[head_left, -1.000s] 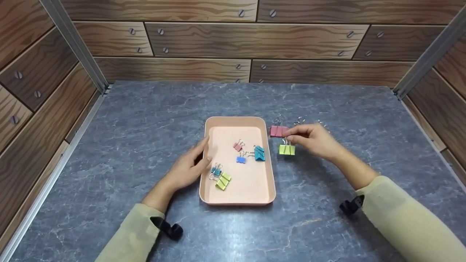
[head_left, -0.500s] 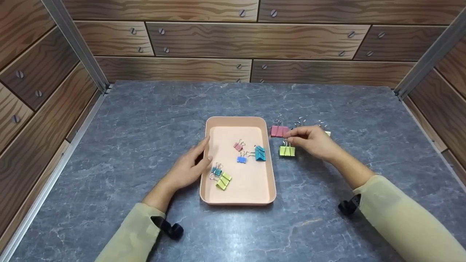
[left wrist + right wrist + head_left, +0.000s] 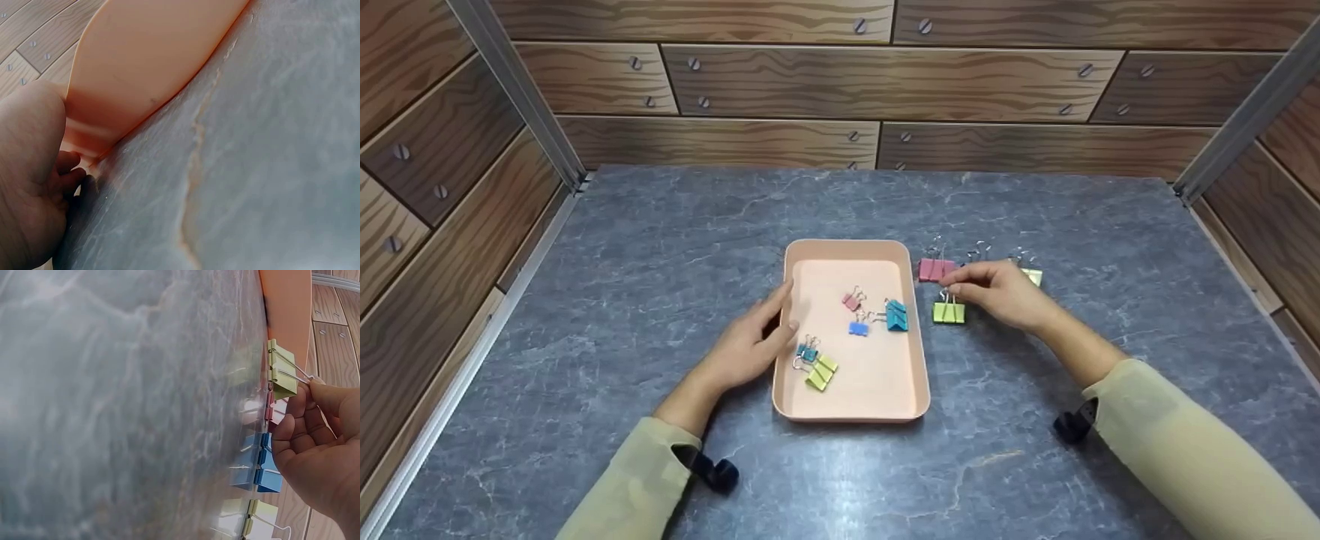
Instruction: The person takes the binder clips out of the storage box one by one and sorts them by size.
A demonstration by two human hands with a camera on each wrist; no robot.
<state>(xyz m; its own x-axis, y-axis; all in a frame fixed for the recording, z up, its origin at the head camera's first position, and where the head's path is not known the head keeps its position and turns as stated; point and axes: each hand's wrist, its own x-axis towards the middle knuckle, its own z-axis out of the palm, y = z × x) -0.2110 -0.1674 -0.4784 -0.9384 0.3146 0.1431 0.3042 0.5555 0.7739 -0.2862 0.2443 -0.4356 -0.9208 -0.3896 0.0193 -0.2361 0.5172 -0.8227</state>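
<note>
Your left hand (image 3: 742, 345), thumb and fingers apart, rests against the peach rectangular tray's (image 3: 851, 412) left edge. Right of the tray, across a narrow gap, your right hand (image 3: 1001, 294) pinches the yellow-green metal binder clip (image 3: 949, 313) by its handles, its body nearside of your fingertips. Beyond the pink metal binder clip (image 3: 936, 270), grey marbled tabletop (image 3: 1035, 210) stretches far.

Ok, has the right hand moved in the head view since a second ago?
Yes, the right hand has shifted slightly left, toward the tray: the body of the pale yellow clip, hidden behind it a second ago, now partly shows.
</note>
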